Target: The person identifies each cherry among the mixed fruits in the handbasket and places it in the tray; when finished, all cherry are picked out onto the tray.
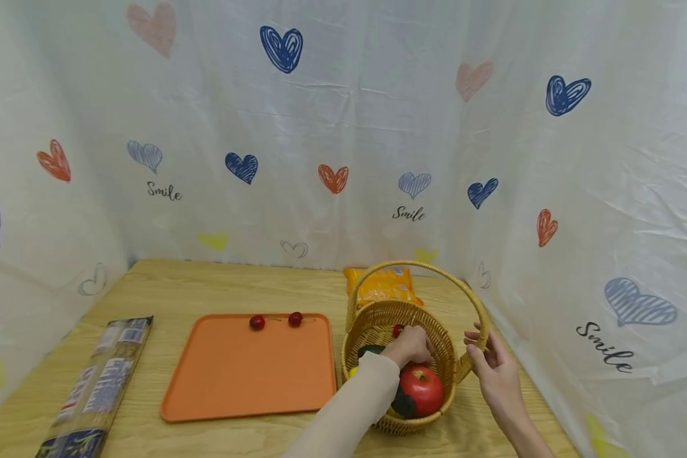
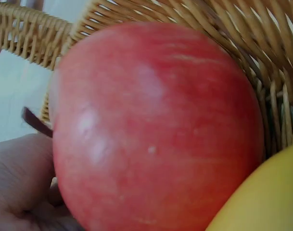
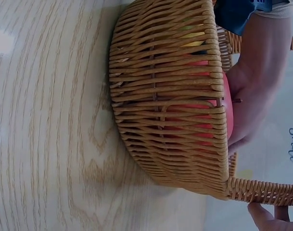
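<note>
The wicker basket [image 1: 401, 429] stands on the table with a large red apple [image 1: 426, 389] inside. My left hand [image 1: 410, 346] reaches down into it just beyond the apple, fingers hidden; I cannot tell what they hold. A small red cherry [image 1: 398, 330] shows close to that hand. Beside the apple lies a smooth yellow fruit [image 2: 266, 197], and a dark green item [image 1: 371, 350] sits near the left wrist. My right hand [image 1: 497, 369] grips the arched basket handle [image 1: 479, 312] low on its right side, thumb in front.
Left of the basket lies an orange tray [image 1: 252, 375] with two cherries [image 1: 295, 319] near its far edge. A long clear pack of noodles [image 1: 100, 381] rests at the left. Behind the basket is an orange packet [image 1: 386, 286]. Heart-printed curtains [image 1: 332, 127] enclose the table.
</note>
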A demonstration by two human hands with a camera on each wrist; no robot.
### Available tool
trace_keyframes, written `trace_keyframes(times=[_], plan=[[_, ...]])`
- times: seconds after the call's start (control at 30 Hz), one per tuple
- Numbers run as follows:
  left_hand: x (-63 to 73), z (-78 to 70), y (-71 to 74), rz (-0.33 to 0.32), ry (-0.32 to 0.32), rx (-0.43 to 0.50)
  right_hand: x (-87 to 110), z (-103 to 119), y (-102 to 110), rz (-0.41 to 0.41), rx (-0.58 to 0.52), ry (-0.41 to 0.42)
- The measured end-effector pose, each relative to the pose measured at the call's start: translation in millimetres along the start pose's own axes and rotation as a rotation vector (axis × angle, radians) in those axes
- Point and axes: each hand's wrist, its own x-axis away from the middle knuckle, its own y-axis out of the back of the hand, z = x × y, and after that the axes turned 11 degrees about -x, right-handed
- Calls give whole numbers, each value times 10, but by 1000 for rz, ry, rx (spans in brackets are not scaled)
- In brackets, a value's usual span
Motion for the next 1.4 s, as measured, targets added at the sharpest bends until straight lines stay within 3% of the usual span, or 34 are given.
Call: trace_keyframes(times=[0.2, 0.5, 0.7, 0.97, 1.2, 1.4], plan=[[8, 80, 2, -16, -36, -14, 11, -15, -38, 2, 8, -15], [41, 209, 241, -98, -46, 336, 7, -3, 11, 27, -12, -5], [188, 345, 375, -131, -60, 440, 23, -4, 18, 36, -45, -6], [435, 592, 476, -157, -101, 482, 26, -13, 23, 48, -86, 13], [651, 807, 544, -143, -103, 511, 23, -21, 12, 52, -105, 15], [826, 987, 564, -123, -164, 563, 27, -28, 18, 62, -121, 8]])
